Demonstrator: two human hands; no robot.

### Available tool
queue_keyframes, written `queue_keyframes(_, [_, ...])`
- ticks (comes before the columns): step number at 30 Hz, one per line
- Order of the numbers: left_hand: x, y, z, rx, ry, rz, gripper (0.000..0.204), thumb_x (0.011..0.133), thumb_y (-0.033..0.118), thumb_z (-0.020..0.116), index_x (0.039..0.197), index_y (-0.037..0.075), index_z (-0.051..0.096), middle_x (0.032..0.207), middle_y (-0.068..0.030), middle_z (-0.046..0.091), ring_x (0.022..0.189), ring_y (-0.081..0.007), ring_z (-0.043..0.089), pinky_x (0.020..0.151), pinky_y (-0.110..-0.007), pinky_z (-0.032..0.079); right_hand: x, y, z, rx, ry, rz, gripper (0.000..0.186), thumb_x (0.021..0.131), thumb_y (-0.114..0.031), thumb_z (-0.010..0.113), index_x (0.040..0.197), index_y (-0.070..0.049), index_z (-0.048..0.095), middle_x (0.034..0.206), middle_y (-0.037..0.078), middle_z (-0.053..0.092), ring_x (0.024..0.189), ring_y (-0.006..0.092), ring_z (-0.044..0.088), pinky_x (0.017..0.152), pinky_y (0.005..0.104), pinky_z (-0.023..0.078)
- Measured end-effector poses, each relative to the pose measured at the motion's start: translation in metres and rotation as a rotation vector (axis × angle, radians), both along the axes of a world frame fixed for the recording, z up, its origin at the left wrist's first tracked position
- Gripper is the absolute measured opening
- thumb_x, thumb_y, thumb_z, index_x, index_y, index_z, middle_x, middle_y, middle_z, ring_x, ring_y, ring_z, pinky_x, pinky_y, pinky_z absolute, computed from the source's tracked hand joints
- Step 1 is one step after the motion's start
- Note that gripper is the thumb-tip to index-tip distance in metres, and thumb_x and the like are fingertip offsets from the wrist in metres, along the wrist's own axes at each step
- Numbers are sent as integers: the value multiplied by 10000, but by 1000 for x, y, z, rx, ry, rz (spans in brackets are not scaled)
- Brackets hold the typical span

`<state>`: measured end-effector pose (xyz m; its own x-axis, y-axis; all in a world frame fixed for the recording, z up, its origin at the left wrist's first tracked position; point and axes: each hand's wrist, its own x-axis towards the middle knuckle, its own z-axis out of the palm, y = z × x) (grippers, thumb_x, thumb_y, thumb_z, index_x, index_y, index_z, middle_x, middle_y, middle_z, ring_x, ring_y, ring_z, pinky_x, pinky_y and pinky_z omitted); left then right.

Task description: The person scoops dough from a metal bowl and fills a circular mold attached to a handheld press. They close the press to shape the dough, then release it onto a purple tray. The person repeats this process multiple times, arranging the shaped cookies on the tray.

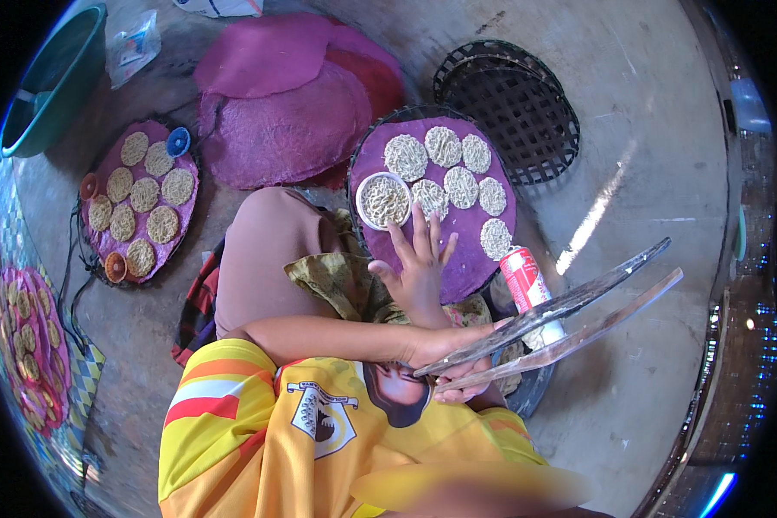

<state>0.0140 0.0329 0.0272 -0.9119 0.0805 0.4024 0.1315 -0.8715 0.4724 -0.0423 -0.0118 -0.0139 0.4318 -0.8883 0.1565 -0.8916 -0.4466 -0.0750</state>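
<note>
My left hand [457, 363] crosses my lap from the left. Its fingers wrap around the ends of two long wooden slats [570, 302], which point to the upper right. Against the slats stands a red and white cylinder [525, 278]; how it joins them is hidden. My right hand [419, 259] reaches over a round purple-lined tray [466, 272], fingers spread and holding nothing. Its fingertips are at the lower edge of a white ring [362, 207], which surrounds pale noodle-like strands. Several flat round discs of such strands [443, 147] lie on the tray.
A second tray [151, 135] on the left bears similar discs plus blue and orange rings. Purple sheets [276, 129] are piled ahead. A dark woven basket [518, 121] stands beyond my tray, a green basin [73, 73] at far left. More discs lie on a purple sheet [56, 345] at the left edge.
</note>
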Motion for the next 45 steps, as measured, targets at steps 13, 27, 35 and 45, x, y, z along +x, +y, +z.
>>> queue_keyframes(13, [3,0,4,-19,-101,-16,911,693,804,114,673,-3,536,494,-101,473,402,-181,463,377,-278,382,5,-40,10,-74,-268,11,881,592,-614,633,1241,-64,406,1198,135,455,1112,318,380,915,508,240])
queue_keyframes(27, [4,-1,3,-60,-198,-28,885,694,806,134,677,21,542,507,-91,496,410,-170,476,384,-255,381,-34,-24,20,124,-551,-107,1060,560,-428,757,1337,-16,165,1098,113,498,1061,277,408,931,427,219])
queue_keyframes(35, [-10,7,1,-42,-114,-114,890,685,814,126,687,23,535,502,-89,482,414,-175,460,386,-262,354,-47,20,-2,19,-275,-175,1012,570,-481,722,1323,-26,223,1133,127,498,1073,309,408,917,478,205])
queue_keyframes(45, [-16,5,-20,35,-226,-92,902,679,813,114,686,3,510,527,-116,480,429,-195,461,414,-291,393,-118,6,68,374,-1839,-220,743,791,-613,418,1213,-1,405,1135,176,508,991,263,505,912,396,385])
